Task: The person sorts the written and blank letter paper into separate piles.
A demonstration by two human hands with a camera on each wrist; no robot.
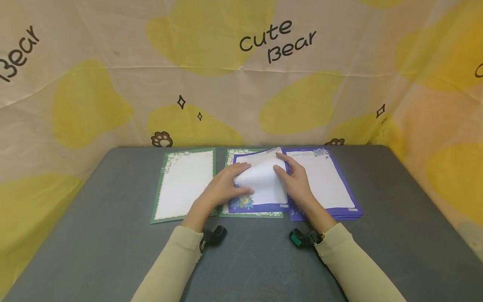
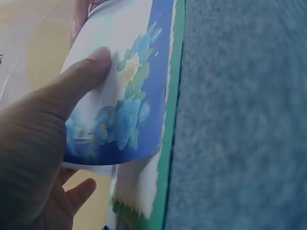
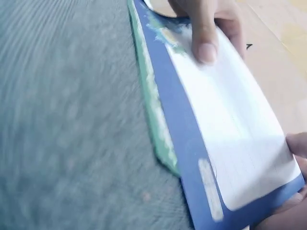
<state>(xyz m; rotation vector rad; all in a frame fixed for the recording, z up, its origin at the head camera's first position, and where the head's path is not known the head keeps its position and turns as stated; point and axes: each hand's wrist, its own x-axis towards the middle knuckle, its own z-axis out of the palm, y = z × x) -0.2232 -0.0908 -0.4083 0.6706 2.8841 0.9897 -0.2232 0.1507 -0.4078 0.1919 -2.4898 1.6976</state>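
Observation:
Both hands hold a sheet of letter paper with a purple-blue border and a blue and cream flower print at its lower left corner. My left hand grips its left side, the thumb on the printed face and other fingers behind. On the right side, my right hand pinches the edge. The sheet bows upward between the hands. Beneath it lies a green-bordered sheet, mostly covered, its green edge showing along the bottom and upper left.
Left of the hands lies another green-bordered sheet. To the right is a slightly fanned stack of purple-bordered sheets. All rest near the far edge of the dark grey table. A patterned cloth hangs behind the table.

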